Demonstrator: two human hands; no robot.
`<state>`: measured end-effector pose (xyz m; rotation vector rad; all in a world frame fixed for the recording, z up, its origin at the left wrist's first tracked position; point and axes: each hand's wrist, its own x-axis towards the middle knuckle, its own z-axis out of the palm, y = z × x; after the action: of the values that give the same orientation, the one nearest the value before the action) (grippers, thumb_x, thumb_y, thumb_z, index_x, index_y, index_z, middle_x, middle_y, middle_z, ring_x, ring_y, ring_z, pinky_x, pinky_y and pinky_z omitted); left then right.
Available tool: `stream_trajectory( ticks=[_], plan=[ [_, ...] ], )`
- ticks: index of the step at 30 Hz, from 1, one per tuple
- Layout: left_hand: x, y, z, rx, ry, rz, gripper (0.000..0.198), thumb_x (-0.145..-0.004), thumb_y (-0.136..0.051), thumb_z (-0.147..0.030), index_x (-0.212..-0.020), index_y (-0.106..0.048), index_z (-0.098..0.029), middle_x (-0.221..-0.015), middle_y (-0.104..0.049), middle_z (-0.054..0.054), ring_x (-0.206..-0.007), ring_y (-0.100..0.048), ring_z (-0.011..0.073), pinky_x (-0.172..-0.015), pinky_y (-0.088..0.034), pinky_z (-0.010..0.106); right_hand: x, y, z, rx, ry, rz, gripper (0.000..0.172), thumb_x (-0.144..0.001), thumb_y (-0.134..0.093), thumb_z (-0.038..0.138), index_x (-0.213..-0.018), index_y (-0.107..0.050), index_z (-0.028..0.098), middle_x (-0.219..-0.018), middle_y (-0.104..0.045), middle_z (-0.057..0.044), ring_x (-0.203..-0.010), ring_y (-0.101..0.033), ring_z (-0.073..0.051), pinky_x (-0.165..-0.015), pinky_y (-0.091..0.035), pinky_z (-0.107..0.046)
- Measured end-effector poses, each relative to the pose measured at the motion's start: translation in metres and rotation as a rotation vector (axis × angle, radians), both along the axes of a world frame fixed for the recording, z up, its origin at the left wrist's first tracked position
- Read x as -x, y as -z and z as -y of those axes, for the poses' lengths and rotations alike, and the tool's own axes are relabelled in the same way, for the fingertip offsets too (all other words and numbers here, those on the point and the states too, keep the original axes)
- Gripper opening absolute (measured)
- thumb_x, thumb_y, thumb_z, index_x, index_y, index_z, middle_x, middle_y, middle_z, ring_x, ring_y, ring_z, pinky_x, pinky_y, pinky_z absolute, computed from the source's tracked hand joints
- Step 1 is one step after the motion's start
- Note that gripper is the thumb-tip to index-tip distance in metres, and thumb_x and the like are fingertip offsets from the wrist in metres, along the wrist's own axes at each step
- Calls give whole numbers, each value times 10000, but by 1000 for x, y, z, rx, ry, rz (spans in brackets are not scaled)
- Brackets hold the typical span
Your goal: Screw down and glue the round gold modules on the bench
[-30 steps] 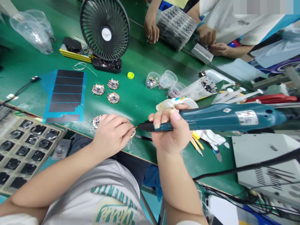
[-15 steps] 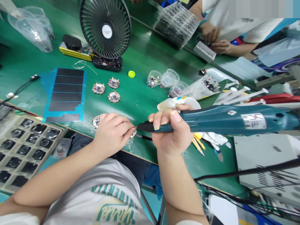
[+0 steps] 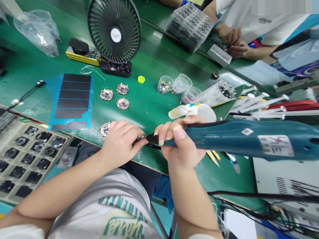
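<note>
My right hand is wrapped round a teal electric screwdriver, held level with its black tip pointing left. My left hand is closed on a small round gold-rimmed part at the near edge of the green bench; the driver tip touches that part. Another such round part lies just left of my left hand, partly hidden by it. Three more round parts lie further back on the bench.
A black desk fan stands at the back. A blue sheet with black strips lies left, a tray of dark round pieces at near left. Small plastic cups, syringes, a grey box sit right. Another person's hands work opposite.
My right hand and the screwdriver have dropped a little and moved left, bringing the tip onto the part in my left hand. The other person's arm at the top has drawn back.
</note>
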<state>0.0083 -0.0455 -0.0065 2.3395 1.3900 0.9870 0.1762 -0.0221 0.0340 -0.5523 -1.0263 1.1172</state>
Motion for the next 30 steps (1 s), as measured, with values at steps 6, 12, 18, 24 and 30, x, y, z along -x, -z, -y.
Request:
stream_trajectory(
  ticks=[6, 12, 18, 24, 30],
  plan=[
    [6, -3, 4, 54, 180, -262, 615, -976, -642, -354, -1506, -429, -125, -1371, -637, 34, -1241, -547, 222, -995, -343, 417, -7, -2, 8, -51, 128, 156, 311, -943, -648, 73, -1202, -546, 210, -722, -616, 66, -551, -598, -130, -582, -506, -329],
    [2, 4, 8, -35, 76, -245, 676, -951, -598, -687, -1341, -555, -137, -1260, -669, 69, -1136, -604, 257, -954, -391, 435, -7, -2, 10, -22, 61, 196, 246, -931, -614, 25, -1079, -516, 196, -741, -570, 68, -579, -593, -113, -625, -528, -317],
    [7, 4, 8, -171, 171, -213, 281, -970, -684, -409, -1150, -677, -193, -1264, -700, 14, -1130, -646, 231, -915, -446, 411, -5, 0, 13, -19, 47, 228, 300, -924, -577, -12, -1125, -507, 200, -757, -585, 80, -590, -595, -101, -641, -518, -312],
    [6, 3, 7, -180, 167, -243, 232, -978, -670, -365, -1120, -709, -185, -1207, -716, 6, -1057, -656, 216, -861, -451, 407, -3, 3, 12, 23, 62, 247, 263, -940, -611, 47, -1109, -497, 213, -728, -563, 74, -560, -566, -118, -618, -515, -330],
    [6, 3, 8, -187, 171, -244, 236, -975, -673, -369, -1107, -714, -178, -1194, -716, 8, -1041, -652, 220, -856, -449, 416, -3, 4, 13, 6, 87, 312, 260, -947, -634, 87, -1122, -503, 228, -714, -553, 75, -553, -549, -127, -594, -499, -338]
  ],
)
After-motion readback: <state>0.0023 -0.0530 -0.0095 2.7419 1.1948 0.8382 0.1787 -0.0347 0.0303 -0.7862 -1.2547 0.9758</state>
